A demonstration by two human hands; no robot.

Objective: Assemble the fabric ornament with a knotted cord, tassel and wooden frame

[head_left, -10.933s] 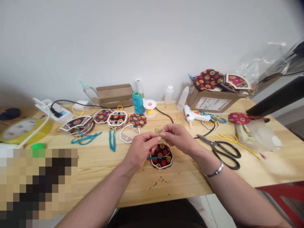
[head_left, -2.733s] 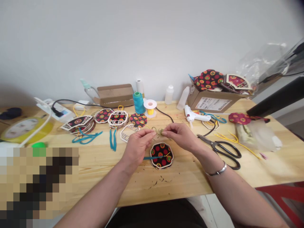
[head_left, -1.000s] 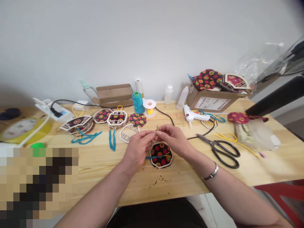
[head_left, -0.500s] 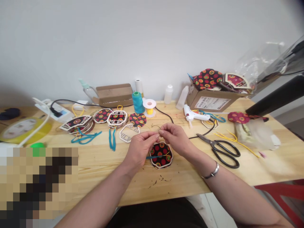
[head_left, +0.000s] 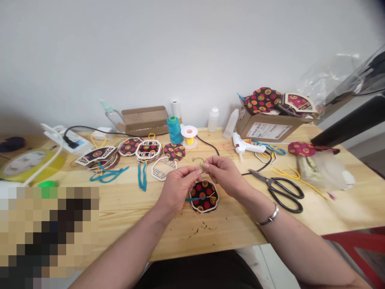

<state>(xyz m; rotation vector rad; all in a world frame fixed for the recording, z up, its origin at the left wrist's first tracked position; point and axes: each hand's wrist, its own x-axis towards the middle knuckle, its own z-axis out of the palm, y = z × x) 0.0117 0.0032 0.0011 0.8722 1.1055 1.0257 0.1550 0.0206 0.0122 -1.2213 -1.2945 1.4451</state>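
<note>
Drawn together since an earlier frame's gap, the left hand [head_left: 179, 186] and right hand [head_left: 225, 175] pinch a thin cord [head_left: 197, 158] at frame centre, apparently unfinished though too fine to be sure, the already framed fabric piece [head_left: 205, 205] lying just below.

Soft, bright light (dimmer left edge)
</note>
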